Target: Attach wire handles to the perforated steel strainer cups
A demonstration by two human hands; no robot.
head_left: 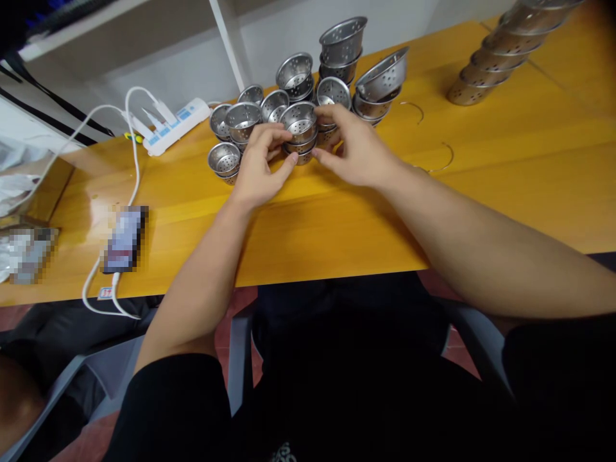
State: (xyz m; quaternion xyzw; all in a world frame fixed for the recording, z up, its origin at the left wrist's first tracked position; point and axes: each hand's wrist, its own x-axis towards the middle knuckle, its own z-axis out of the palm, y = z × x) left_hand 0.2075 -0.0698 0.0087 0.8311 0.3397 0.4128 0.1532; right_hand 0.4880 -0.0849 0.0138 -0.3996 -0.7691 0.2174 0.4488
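Note:
A short stack of perforated metal cups (299, 123) stands on the wooden table between my two hands. My left hand (264, 160) bends around its left side, thumb low near the bottom cup and fingers by the upper rim. On the opposite side, my right hand (353, 146) has its fingertips at the upper rim and its thumb lower down. Both hands appear to hold the stack between them, though some contact points are hidden. Just left of my left hand sits a smaller perforated cup stack (224, 158). More cups (293, 72) crowd behind, some nested and tilted.
A tall leaning cup stack (486, 67) stands at the right. Thin curved wires (445, 157) lie on the table (308, 237). At left are a white power strip (178, 125), a phone (126, 239) on a white cable and a plastic bag (17, 186).

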